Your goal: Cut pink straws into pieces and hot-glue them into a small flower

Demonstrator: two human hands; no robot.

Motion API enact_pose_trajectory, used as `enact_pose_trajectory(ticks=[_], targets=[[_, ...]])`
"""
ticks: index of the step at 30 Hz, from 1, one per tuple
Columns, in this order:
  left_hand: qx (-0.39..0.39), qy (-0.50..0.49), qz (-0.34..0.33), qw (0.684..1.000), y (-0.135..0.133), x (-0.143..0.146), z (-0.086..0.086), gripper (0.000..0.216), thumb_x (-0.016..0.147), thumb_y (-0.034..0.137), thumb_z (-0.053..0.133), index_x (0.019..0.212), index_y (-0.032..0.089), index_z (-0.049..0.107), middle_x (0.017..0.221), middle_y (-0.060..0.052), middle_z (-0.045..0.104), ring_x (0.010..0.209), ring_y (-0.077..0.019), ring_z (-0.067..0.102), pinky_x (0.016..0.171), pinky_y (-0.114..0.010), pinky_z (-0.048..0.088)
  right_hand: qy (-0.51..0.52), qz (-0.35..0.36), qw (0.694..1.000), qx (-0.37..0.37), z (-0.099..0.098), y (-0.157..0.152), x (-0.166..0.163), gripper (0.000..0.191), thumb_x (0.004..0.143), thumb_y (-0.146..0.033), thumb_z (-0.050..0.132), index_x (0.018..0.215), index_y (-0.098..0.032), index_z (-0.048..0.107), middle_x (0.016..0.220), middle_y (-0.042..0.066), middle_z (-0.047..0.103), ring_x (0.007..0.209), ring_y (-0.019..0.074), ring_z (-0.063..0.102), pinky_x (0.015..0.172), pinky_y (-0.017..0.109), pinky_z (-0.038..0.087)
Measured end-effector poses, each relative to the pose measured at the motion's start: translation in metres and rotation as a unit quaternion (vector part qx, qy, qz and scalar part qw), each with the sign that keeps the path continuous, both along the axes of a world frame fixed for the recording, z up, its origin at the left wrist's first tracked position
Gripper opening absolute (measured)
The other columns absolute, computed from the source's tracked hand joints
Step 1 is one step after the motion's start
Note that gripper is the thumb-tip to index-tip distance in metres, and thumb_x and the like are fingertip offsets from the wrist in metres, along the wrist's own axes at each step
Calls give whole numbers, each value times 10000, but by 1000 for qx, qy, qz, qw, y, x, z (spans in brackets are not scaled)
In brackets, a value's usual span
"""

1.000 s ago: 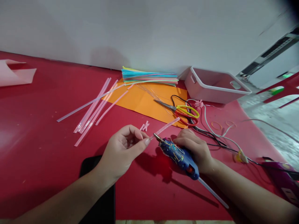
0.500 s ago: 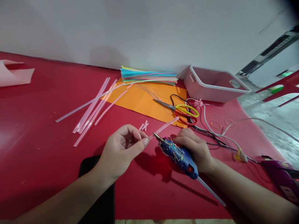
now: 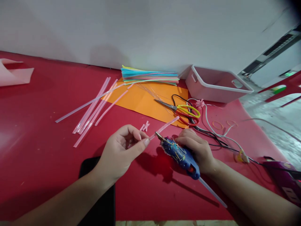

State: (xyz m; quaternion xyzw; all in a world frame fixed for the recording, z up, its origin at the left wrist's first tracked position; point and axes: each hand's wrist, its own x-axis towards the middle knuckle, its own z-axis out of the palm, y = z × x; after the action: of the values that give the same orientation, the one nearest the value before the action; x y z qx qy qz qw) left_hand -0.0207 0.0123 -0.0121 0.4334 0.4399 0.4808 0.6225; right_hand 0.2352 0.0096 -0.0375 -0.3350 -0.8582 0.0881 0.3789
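My left hand pinches one end of a pale pink straw between thumb and forefinger; the straw slants up to the right above the red table. A blue hot glue gun sits in my right hand, fingers wrapped round its body, a clear glue stick poking out of its back. The gun's metal tip touches the straw close to my left fingertips. A few short pink straw pieces lie just beyond my left hand.
Loose pink straws lie at left, a coloured straw bundle on orange paper behind. Yellow-and-red scissors, tangled cables, rubber bands and a white basket are at right. A black phone lies under my left wrist; a purple device far right.
Almost nothing has changed: both hands hold their places with the glue gun's tip at the straw, shifting only a hair.
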Motion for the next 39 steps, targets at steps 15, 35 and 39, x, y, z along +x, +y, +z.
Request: enact_pose_trajectory(ticks=[15,35,39], targets=[[-2,-1,1,1000,0,0,0,264,803,141,787,696,202,553,824,11,755,722,-91,639,670,-194,499,4,-7,1000,-9,-2,-1,1,74,921,-235,617,976,-215,661,764,50,674,651,185,585,647,350,452],[-2,4,3,1000,0,0,0,268,805,148,788,699,203,548,815,11,748,706,-93,626,659,-200,492,14,-14,1000,-9,0,-2,2,90,899,-197,629,980,-216,663,743,41,659,640,188,581,635,348,446],[-5,12,2,1000,0,-2,0,256,803,165,792,709,204,557,821,1,746,694,-106,625,636,-217,488,46,-16,999,-9,1,-3,2,81,919,-193,612,958,-223,676,702,29,628,633,189,576,627,347,438]])
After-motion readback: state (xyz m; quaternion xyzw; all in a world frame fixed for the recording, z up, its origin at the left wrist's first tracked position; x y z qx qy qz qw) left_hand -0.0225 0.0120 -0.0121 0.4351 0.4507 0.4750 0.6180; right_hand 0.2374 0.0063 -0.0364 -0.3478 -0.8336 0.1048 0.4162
